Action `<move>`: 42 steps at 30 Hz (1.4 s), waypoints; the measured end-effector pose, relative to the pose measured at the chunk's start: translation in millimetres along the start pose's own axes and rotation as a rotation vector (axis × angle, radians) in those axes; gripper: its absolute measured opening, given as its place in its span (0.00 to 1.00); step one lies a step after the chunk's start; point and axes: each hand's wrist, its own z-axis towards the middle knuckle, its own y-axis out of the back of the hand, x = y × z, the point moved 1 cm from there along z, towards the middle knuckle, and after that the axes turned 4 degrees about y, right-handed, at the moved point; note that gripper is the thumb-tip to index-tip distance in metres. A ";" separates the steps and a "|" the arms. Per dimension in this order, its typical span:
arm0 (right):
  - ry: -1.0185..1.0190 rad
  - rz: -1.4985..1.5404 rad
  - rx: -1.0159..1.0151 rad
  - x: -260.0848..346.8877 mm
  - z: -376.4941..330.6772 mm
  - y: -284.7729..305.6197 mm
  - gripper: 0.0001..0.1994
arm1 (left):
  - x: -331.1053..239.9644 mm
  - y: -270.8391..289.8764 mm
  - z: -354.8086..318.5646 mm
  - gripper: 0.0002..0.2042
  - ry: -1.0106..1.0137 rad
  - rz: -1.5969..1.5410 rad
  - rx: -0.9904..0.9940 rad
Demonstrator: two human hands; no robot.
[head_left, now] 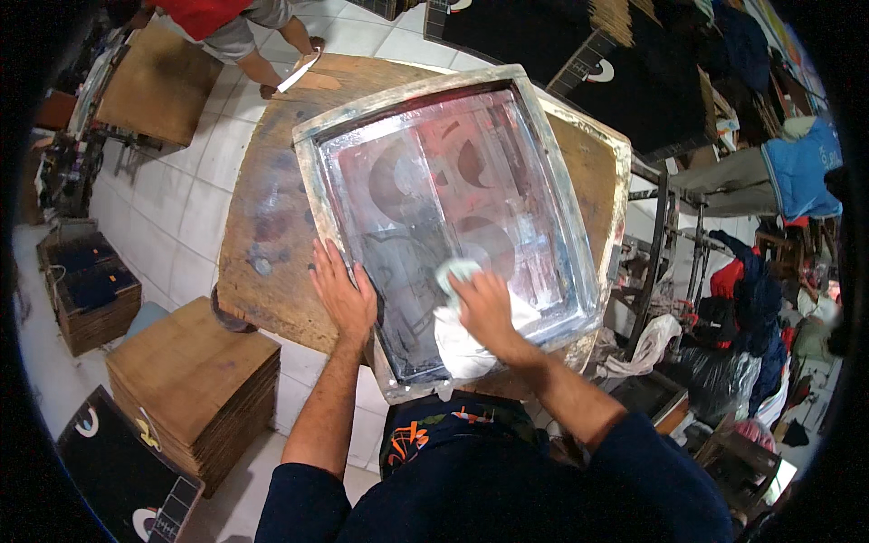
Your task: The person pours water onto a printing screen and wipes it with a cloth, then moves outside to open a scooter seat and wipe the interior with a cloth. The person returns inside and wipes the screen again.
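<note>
A screen-printing frame [319, 181] with a pale metal rim lies flat on a worn wooden table [262, 262]. Its mesh shows faint round and curved shapes with reddish stains. My left hand [346, 291] rests flat on the frame's left rim near the front corner, fingers spread. My right hand [484, 308] presses a white cloth [460, 344] onto the mesh near the front of the frame. Part of the cloth, pale green, sticks out past my fingers.
Stacks of wooden boards [195, 385] stand on the tiled floor at left, one with a black printed shirt [127, 489]. More black printed shirts [634, 72] lie on boards at the back. Another person's legs [262, 54] stand beyond the table. Clutter and clothes fill the right side.
</note>
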 end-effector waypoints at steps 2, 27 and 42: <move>0.043 -0.046 0.083 -8.6 -3.7 -1.8 0.28 | 0.1 -0.3 -1.0 0.31 -0.009 0.018 -0.013; 0.067 -0.050 0.176 -45.9 91.9 -31.1 0.32 | -2.8 4.4 4.1 0.32 0.033 0.013 0.046; 0.017 -0.224 0.014 -63.5 207.9 -26.4 0.30 | -2.7 5.1 5.1 0.34 0.028 0.003 0.047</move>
